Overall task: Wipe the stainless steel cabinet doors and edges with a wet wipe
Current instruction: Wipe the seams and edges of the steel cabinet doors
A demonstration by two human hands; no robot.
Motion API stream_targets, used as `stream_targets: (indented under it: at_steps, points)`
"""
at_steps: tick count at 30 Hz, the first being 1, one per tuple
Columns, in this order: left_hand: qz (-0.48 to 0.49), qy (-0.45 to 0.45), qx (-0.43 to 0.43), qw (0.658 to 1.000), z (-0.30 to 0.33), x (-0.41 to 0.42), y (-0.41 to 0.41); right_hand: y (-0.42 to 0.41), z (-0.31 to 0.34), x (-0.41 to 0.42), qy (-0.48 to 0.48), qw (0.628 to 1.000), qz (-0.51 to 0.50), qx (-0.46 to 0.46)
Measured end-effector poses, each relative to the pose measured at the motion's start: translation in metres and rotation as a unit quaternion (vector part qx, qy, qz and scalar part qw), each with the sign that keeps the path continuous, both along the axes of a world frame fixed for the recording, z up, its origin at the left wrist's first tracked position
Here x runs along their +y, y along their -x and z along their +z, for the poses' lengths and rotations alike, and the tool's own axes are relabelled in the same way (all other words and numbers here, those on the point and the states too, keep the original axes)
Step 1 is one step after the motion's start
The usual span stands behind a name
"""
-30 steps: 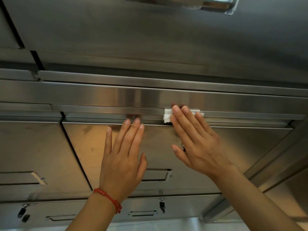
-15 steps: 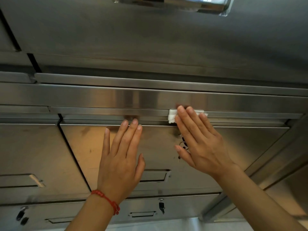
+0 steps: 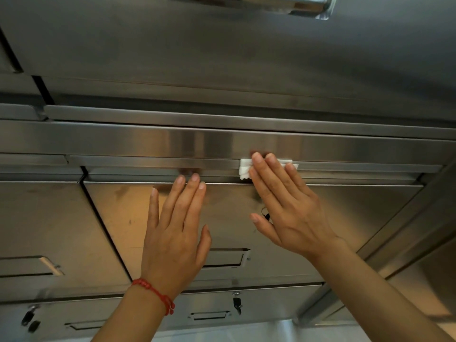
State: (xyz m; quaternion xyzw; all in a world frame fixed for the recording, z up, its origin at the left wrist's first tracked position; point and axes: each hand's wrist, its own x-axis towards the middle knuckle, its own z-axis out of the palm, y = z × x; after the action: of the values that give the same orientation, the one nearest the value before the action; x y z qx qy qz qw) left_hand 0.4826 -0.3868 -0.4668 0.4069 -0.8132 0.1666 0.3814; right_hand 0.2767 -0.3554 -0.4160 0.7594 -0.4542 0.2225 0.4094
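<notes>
Your right hand (image 3: 293, 213) lies flat with its fingers straight and together, pressing a folded white wet wipe (image 3: 245, 168) against the narrow steel edge (image 3: 148, 162) that runs above the cabinet door (image 3: 234, 213); the wipe shows at both sides of your fingertips. Your left hand (image 3: 172, 233) rests open on the same door just beside it, fingers straight and slightly spread, holding nothing, its fingertips reaching the door's top rim. A red bracelet (image 3: 154, 293) circles your left wrist. A recessed handle (image 3: 225, 257) sits lower on the door, partly behind your left hand.
</notes>
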Motion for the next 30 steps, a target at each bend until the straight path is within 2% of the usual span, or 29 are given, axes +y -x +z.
stream_targets:
  at_steps: [26, 30]
  points:
    - [0.005, 0.001, 0.002, 1.000, 0.000, 0.002, 0.001, 0.014, 0.000, 0.002, 0.013, 0.999, -0.015, 0.034]
    - [0.008, -0.004, -0.004, 1.000, 0.000, 0.001, 0.000, 0.018, -0.002, 0.006, 0.003, 0.999, -0.030, 0.014]
